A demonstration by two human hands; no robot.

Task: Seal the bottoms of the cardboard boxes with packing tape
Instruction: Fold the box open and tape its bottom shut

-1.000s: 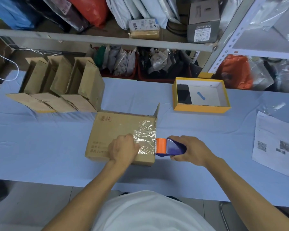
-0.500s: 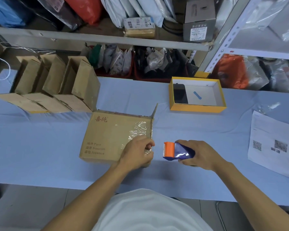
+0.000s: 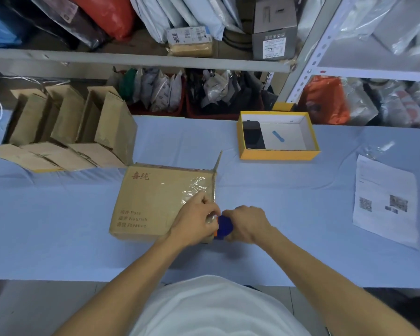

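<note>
Closing in since a moment ago, the right hand [image 3: 246, 224] grips the tape dispenser [image 3: 224, 226] against the cardboard box [image 3: 155, 202] corner, left hand [image 3: 194, 221] fingers curled, pinching tape there.

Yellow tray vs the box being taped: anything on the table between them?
Nothing: head view shows only bare blue table cover between the yellow tray and the cardboard box.

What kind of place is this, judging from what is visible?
Probably a small packing or mail-order stockroom. Metal shelves hold many filled mailer bags, open cardboard boxes wait on the table, and the right hand holds a tape dispenser against a cardboard box.
</note>
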